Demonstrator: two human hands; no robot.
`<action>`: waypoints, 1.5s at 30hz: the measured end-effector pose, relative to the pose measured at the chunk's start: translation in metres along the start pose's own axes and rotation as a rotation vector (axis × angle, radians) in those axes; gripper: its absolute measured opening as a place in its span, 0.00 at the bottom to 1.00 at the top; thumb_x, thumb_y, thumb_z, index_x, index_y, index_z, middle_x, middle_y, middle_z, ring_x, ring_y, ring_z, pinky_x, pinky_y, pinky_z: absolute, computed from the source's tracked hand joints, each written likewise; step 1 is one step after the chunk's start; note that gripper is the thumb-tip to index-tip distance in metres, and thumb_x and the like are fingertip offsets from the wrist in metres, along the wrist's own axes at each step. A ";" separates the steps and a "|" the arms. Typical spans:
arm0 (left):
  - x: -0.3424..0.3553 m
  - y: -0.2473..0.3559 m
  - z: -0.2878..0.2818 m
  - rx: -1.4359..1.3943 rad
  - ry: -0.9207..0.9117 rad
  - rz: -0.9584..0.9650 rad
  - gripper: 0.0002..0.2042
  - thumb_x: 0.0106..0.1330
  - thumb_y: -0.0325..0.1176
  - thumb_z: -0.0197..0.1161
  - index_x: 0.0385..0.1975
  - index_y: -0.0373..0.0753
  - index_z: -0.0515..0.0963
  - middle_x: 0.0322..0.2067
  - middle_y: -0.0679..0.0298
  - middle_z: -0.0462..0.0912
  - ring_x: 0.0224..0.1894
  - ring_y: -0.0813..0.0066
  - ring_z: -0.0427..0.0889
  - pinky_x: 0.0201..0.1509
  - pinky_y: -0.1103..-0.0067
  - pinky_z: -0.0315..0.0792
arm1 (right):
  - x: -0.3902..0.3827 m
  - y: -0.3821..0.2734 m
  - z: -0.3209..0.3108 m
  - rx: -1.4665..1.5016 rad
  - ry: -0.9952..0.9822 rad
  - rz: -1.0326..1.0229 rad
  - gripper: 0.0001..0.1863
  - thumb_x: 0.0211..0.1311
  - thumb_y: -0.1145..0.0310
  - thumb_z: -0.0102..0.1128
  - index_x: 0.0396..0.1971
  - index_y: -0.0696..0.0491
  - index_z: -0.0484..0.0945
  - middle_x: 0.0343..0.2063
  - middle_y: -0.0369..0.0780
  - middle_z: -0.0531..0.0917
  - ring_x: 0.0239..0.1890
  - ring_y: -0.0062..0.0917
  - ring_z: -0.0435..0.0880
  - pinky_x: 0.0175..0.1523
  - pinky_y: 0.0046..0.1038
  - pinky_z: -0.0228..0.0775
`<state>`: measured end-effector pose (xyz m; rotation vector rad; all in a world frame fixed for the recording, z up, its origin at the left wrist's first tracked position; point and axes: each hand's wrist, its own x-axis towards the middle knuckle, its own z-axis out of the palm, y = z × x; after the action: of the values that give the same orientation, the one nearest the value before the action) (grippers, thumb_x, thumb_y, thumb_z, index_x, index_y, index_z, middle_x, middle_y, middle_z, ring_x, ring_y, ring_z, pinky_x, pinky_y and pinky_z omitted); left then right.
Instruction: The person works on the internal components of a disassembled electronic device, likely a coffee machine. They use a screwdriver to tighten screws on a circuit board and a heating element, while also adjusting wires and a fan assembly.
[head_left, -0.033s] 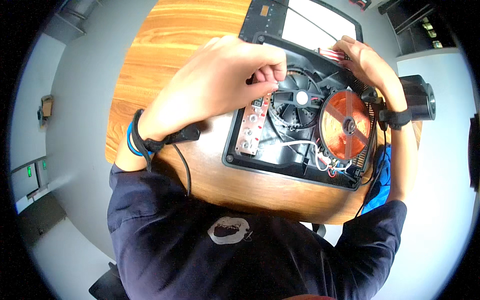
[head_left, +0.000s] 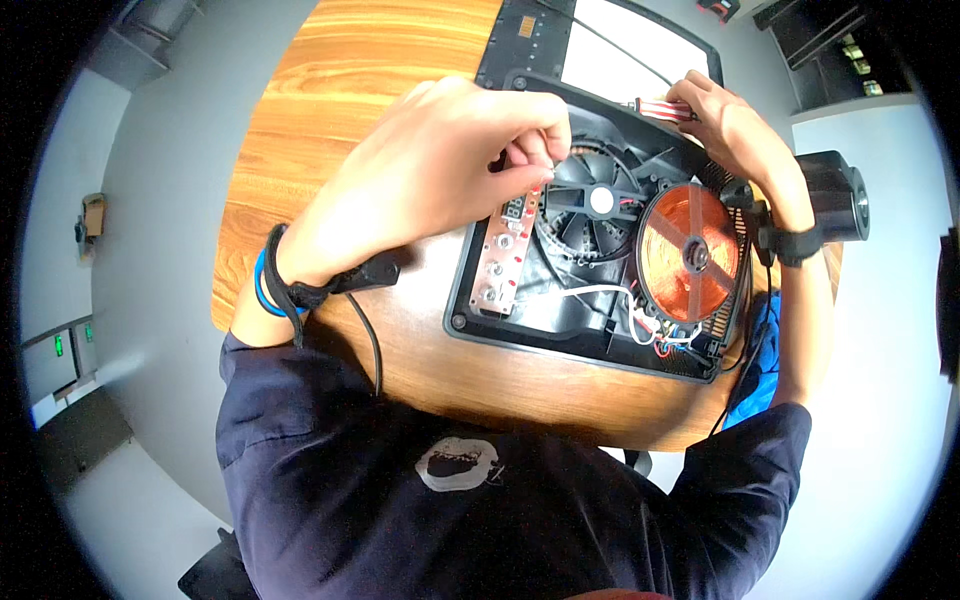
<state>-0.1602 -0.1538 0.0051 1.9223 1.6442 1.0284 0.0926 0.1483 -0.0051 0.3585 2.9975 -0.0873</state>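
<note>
Gripped in the right hand [head_left: 735, 125] is a striped handle [head_left: 660, 109], red and white, its free end pointing left near the far edge of the open black case [head_left: 575, 325]. Curled fingers and thumb of the left hand [head_left: 455, 150] come together over the far end of the board [head_left: 495, 262]; whether they pinch anything small, or touch the board, I cannot tell.

Between the forearms, the case lies on the wooden table [head_left: 300, 110]. Inside it, the board runs along the left side, the fan [head_left: 601, 200] sits in the middle, and the round copper coil [head_left: 665, 250] is at the right. White wire [head_left: 600, 289] loops across the near part, toward a cluster of wires just below the coil.

Beyond the case lies a dark-framed panel [head_left: 635, 55] with a white face. At the right, a black cylinder [head_left: 845, 195] shows behind the right wrist, and blue cloth [head_left: 765, 360] lies near the case's near right corner.
</note>
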 end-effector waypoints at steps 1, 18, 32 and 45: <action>0.001 0.002 0.000 -0.021 0.017 -0.028 0.09 0.69 0.25 0.79 0.45 0.37 0.87 0.36 0.64 0.94 0.39 0.76 0.95 0.40 0.79 0.84 | -0.008 -0.006 -0.008 -0.030 0.075 -0.004 0.17 0.73 0.79 0.68 0.59 0.55 0.81 0.51 0.48 0.85 0.52 0.47 0.89 0.57 0.41 0.83; 0.005 0.004 -0.005 0.042 0.035 -0.070 0.05 0.71 0.24 0.77 0.43 0.37 0.89 0.32 0.66 0.91 0.35 0.81 0.90 0.38 0.80 0.82 | -0.083 -0.097 -0.048 0.096 0.430 0.022 0.18 0.63 0.69 0.77 0.49 0.56 0.83 0.41 0.45 0.87 0.41 0.43 0.89 0.48 0.38 0.83; 0.006 0.007 -0.005 0.018 0.031 -0.104 0.06 0.73 0.25 0.77 0.41 0.37 0.84 0.32 0.66 0.92 0.36 0.81 0.92 0.38 0.79 0.86 | -0.079 -0.110 -0.051 0.102 0.439 -0.055 0.16 0.64 0.66 0.77 0.48 0.54 0.84 0.38 0.42 0.87 0.38 0.39 0.89 0.44 0.37 0.83; 0.004 0.004 -0.005 0.011 0.026 -0.120 0.06 0.73 0.24 0.77 0.41 0.36 0.84 0.33 0.67 0.91 0.37 0.82 0.91 0.40 0.79 0.86 | -0.077 -0.108 -0.049 0.096 0.424 -0.051 0.15 0.66 0.64 0.76 0.48 0.54 0.85 0.38 0.42 0.86 0.38 0.39 0.89 0.44 0.36 0.83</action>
<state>-0.1613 -0.1512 0.0125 1.7994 1.7597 1.0030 0.1353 0.0287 0.0574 0.3476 3.4319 -0.1809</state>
